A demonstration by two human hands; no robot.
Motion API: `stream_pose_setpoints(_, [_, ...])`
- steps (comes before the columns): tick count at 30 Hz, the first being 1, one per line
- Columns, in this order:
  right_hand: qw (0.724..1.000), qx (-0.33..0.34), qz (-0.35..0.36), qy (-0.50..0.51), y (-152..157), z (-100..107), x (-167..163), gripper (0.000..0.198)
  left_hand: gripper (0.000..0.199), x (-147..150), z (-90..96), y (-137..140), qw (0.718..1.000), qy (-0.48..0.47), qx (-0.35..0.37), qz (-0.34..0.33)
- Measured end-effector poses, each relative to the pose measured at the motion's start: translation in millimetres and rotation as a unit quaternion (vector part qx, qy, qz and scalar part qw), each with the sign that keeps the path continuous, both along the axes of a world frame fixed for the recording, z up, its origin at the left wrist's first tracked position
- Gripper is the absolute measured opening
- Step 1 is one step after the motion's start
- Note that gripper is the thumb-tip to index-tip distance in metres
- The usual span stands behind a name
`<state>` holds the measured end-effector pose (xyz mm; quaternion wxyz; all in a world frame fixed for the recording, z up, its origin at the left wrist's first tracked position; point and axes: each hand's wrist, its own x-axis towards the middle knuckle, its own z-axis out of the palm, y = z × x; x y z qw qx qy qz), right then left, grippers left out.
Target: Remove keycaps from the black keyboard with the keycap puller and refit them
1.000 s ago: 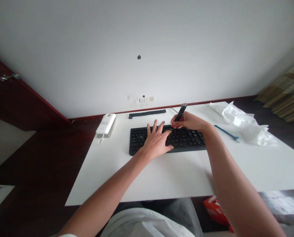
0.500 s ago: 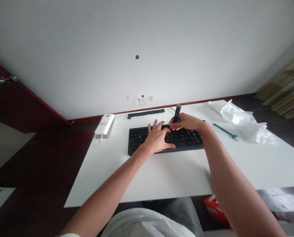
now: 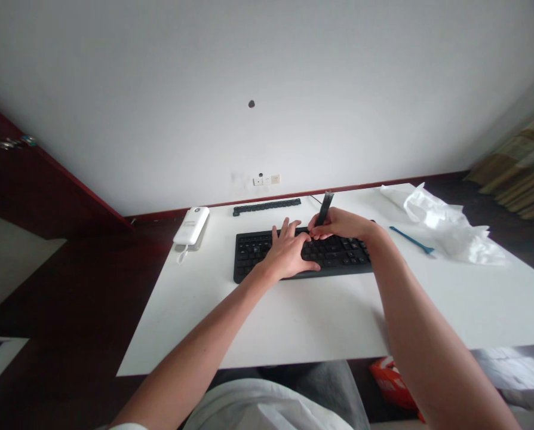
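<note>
Right hand [image 3: 337, 223] lower (tool [image 3: 324, 209] too)

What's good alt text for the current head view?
The left hand is spread over a black keyboard on a white table; the right hand holds a black tool over it. A dark strip lies behind; a white device sits left, a blue tool and crumpled white sheeting right.

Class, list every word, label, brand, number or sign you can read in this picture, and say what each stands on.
Nothing can be read with certainty.
White device: small printed lines, too blurred to read.
Keyboard: key markings too small to read.
Red item at the bottom: white marks, not legible.
</note>
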<state>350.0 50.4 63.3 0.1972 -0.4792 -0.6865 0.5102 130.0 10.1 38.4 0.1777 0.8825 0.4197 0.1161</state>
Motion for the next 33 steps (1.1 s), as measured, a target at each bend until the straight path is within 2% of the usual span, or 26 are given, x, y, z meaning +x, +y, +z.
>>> stream_pose_setpoints(4, [1.000, -0.005, 0.002, 0.005, -1, 1, -2, 0.032, 0.069, -1, -0.7, -4, 1.000, 0.005, 0.023, -0.001])
stream_pose_setpoints(8, [1.000, 0.005, 0.013, -0.006, -2, 3, -4, 0.030, 0.070, -2, -0.5, -14, 0.997, 0.008, 0.080, 0.007])
stream_pose_setpoints(11, [0.997, 0.046, 0.039, -0.040, -4, 8, -7, 0.022, 0.070, -5, -0.8, -18, 0.995, 0.013, 0.102, 0.006])
stream_pose_setpoints(15, [0.982, 0.118, 0.051, -0.137, -11, 17, -13, 0.011, 0.063, -6, -2.3, -19, 0.993, 0.024, 0.113, -0.002])
stream_pose_setpoints(18, [0.972, 0.142, 0.051, -0.183, -16, 22, -17, 0.009, 0.058, -6, -3.6, -20, 0.992, 0.031, 0.121, -0.001])
stream_pose_setpoints(23, [0.982, 0.117, 0.081, -0.122, -13, 19, -11, 0.011, 0.058, -5, -5.5, -21, 0.992, 0.026, 0.121, 0.000])
stream_pose_setpoints(27, [0.991, 0.073, 0.101, -0.046, -6, 10, 3, 0.024, 0.060, -5, -6.9, -20, 0.993, 0.018, 0.117, 0.004])
stream_pose_setpoints(33, [0.994, 0.044, 0.096, -0.031, -2, 3, 11, 0.026, 0.059, -3, -8.2, -19, 0.993, 0.008, 0.117, 0.004])
